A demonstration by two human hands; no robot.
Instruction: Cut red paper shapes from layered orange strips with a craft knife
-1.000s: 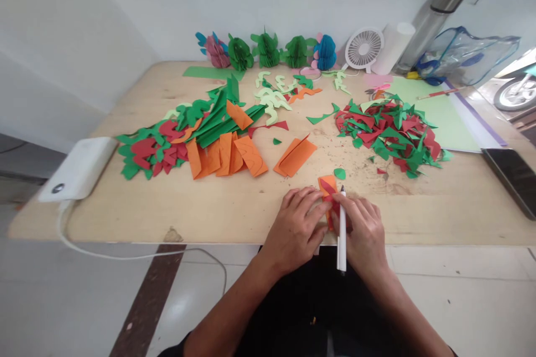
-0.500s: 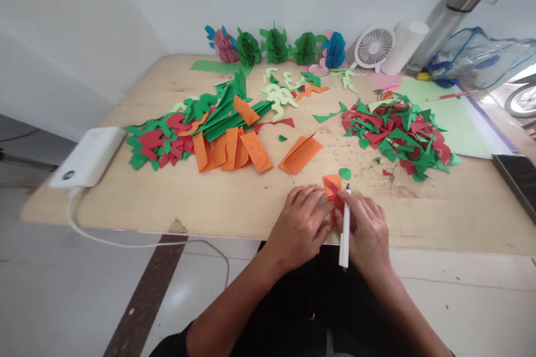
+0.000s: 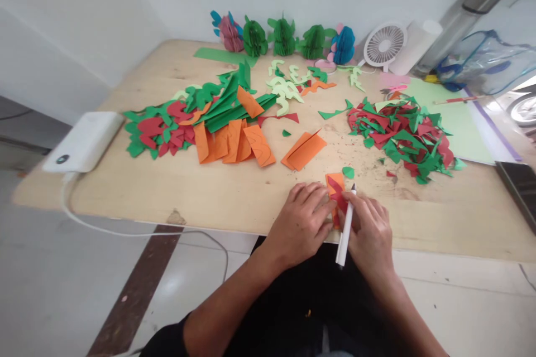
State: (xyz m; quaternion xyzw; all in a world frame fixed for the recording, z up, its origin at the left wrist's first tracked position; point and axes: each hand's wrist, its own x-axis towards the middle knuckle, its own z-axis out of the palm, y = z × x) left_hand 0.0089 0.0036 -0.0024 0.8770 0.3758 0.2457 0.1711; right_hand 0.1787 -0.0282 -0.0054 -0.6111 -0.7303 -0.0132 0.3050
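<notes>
An orange paper piece (image 3: 330,179) lies at the table's front edge with a red paper cutout (image 3: 338,194) on top of it. From the left, my left hand (image 3: 302,223) presses its fingertips on these papers, its fingers close together. My right hand (image 3: 369,228) is at their right side, closed round a white marker (image 3: 345,234) whose dark tip points up and away; its fingertips also touch the red cutout. Just beyond them lies a small green paper leaf (image 3: 348,172). My fingers partly cover both papers.
Folded orange papers (image 3: 259,145) and green strips (image 3: 226,103) lie left of centre, red and green scraps (image 3: 402,134) to the right. A white power bank (image 3: 84,142) is at the left edge, a phone (image 3: 519,187) at the right. A fan (image 3: 384,44) stands behind.
The view has shifted slightly. The marker in my right hand leans more, its lower end further left. My hands stay at the same papers.
</notes>
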